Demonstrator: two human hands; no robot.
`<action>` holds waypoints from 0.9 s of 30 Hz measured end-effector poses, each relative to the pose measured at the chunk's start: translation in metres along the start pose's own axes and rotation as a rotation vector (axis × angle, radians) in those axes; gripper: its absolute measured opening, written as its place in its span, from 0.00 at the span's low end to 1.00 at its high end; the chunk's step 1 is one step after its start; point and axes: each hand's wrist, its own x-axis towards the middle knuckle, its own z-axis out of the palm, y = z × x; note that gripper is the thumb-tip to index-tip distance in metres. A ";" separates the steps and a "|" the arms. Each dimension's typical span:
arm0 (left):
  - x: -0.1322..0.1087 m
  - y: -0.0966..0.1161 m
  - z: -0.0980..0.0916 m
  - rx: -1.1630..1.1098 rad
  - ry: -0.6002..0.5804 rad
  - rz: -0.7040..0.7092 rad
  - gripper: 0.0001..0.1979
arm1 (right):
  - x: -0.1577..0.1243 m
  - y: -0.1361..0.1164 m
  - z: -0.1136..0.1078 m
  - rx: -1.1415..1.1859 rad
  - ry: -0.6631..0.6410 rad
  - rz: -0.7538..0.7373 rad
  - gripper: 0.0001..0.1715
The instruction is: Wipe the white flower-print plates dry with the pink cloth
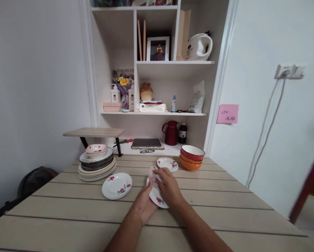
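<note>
My left hand (144,203) grips the left edge of a white plate (154,196) with red flowers, held tilted above the table. Over the plate lies my right hand (169,186), its fingers bent and pressing a pale pinkish cloth (152,173) against the plate's face. Part of the plate's far side is covered by the cloth and fingers. To the left rests a small stack of matching flowered plates (116,186). Just beyond my hands sit more flowered plates (165,163).
At the left stands a tall stack of plates (96,170) topped with pink-and-white bowls (96,149), by a small raised stand (93,132). Stacked red and orange bowls (190,164) are at the right. Behind are a laptop (146,142), glasses (147,151) and a red jug (171,133).
</note>
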 end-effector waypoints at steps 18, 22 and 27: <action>0.002 0.009 -0.007 0.022 -0.003 -0.004 0.26 | -0.004 -0.003 0.002 0.021 -0.117 0.022 0.23; 0.004 0.005 -0.009 0.031 0.002 0.004 0.25 | -0.001 0.003 -0.001 -0.092 -0.026 0.109 0.21; 0.003 0.009 -0.005 -0.031 0.010 0.052 0.24 | 0.000 0.005 -0.008 -0.246 -0.030 0.185 0.19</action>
